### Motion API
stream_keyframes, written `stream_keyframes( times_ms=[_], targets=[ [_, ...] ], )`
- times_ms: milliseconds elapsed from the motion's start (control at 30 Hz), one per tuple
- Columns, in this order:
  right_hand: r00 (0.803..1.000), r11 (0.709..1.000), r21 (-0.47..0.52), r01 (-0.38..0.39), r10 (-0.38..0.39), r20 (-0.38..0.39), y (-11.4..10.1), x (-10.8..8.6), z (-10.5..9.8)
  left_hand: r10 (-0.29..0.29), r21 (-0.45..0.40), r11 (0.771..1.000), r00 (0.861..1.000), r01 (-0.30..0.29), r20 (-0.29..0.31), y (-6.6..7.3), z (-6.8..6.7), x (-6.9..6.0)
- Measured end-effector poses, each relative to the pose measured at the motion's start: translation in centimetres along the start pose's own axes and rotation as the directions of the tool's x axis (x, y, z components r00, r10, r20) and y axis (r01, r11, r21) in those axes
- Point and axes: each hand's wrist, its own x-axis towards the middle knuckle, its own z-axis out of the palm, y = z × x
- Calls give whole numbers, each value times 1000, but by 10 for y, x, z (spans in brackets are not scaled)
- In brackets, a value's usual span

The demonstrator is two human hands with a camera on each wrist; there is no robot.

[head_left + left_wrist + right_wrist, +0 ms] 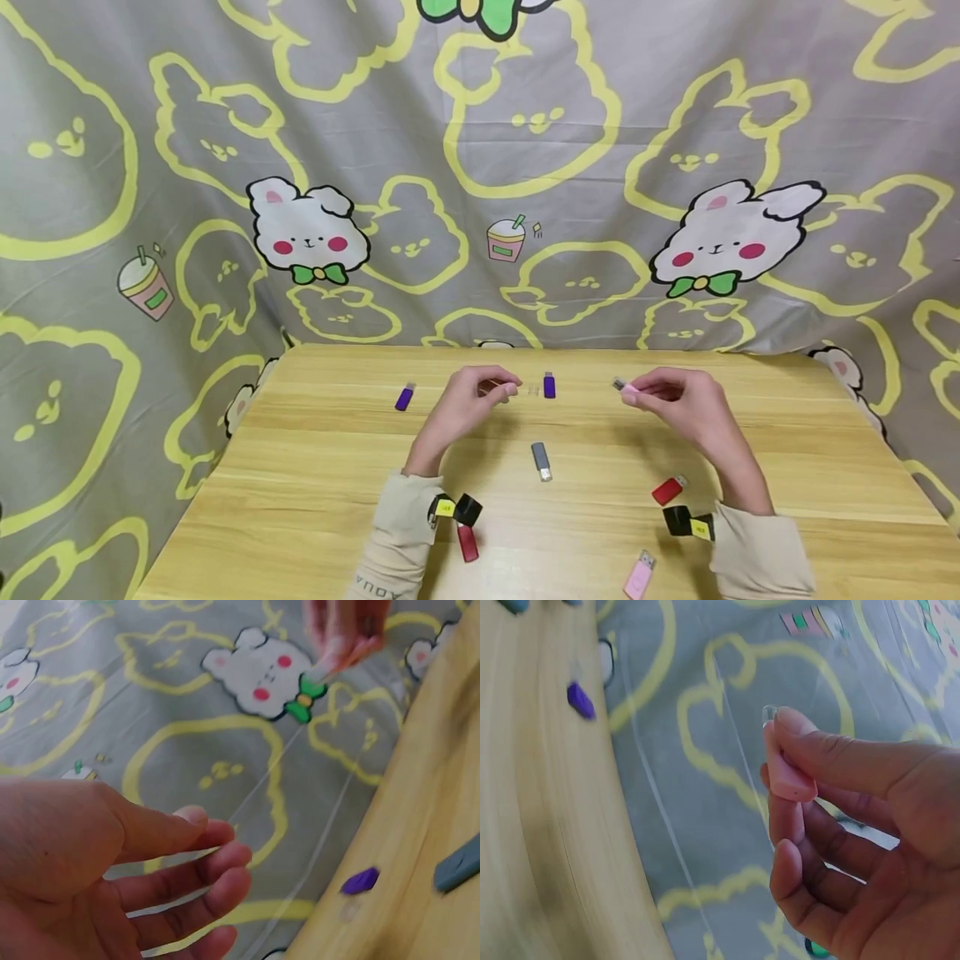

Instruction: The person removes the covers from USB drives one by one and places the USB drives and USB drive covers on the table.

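My right hand point(678, 400) pinches a pink USB flash drive point(786, 776) between thumb and fingers, raised over the back right of the table. Its shiny tip point(769, 713) points away from the palm; whether that is bare connector or a clear cap I cannot tell. My left hand point(472, 400) hovers at the back middle, fingers loosely bent, thumb close to the index finger, and nothing shows between them. Just right of it lie a small clear piece point(533, 389), maybe a cap, and a purple USB flash drive point(550, 386).
On the wooden table point(322, 467) lie another purple drive point(404, 397), a grey one point(540, 461), a red one point(669, 490), a darker red one point(468, 543) by the left wrist and a pink one point(639, 575) in front. A patterned curtain point(420, 150) hangs behind.
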Motion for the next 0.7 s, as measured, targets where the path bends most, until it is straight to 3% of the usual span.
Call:
stream_keyframes(
  times_ms=[267,533,700],
  targets=[
    [994,993,81,89,-94,61,-25,0,29,57,-150,988,995,-44,87,13,26,6],
    [984,985,85,150,-157,83,-36,0,41,74,-264,963,995,-56,60,18,39,8],
    [982,984,66,165,-170,83,-39,0,44,69,-279,959,997,-56,37,18,41,8]
  ],
)
